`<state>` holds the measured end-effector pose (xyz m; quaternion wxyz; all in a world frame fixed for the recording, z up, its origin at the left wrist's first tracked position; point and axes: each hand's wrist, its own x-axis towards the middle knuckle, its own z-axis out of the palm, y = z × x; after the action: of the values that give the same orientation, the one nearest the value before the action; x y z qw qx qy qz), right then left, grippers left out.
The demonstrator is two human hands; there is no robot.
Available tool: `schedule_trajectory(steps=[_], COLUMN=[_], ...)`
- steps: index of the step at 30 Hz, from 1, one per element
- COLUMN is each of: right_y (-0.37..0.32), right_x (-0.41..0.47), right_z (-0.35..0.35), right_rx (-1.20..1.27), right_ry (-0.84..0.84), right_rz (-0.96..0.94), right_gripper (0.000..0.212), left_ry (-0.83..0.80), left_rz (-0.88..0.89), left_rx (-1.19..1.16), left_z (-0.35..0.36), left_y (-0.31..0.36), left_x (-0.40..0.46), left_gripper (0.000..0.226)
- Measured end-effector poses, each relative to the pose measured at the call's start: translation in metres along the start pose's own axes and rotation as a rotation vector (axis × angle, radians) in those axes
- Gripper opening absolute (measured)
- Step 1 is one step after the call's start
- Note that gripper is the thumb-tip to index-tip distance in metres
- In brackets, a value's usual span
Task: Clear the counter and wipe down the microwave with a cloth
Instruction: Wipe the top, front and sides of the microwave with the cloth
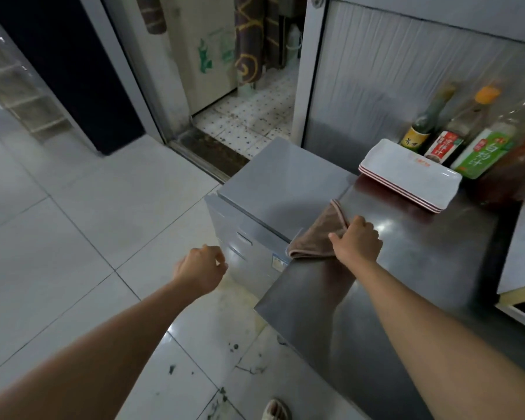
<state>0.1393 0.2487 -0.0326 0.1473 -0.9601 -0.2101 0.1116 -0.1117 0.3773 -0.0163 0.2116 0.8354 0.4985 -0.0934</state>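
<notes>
brown cloth [315,236] lies under the right hand [356,242], whose fingers are curled on top of it and press it on the steel counter [406,268], at the counter's left edge. the cloth is folded and its long side runs from the near left edge toward the far right. the left hand [200,269] hangs over the floor [73,237], loosely curled, holding nothing. just beside the counter stands a grey cabinet [282,183]. farther back on the counter are white trays [412,177] in a stack and several bottles [449,140] against the wall. behind, an open doorway shows a dotted tile floor.
</notes>
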Motion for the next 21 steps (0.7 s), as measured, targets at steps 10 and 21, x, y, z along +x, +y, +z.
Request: schedule_trajectory(steps=[10,21], right_y=[-0.022,-0.064], right_x=[-0.008,-0.087], right_z=[0.004,-0.093], right_rx=[0.194,0.752], right_ry=[-0.115,-0.059], right_rz=[0.045,-0.090], right_gripper=[0.036,0.020], left_ry=[-0.041,-0.088], left_rz=[0.031,0.207], left_rx=[0.046,-0.420], left_z=[-0.006,-0.053], left_y=[-0.011,0.034], left_x=[-0.009,-0.035], left_gripper=[0.024,0.014])
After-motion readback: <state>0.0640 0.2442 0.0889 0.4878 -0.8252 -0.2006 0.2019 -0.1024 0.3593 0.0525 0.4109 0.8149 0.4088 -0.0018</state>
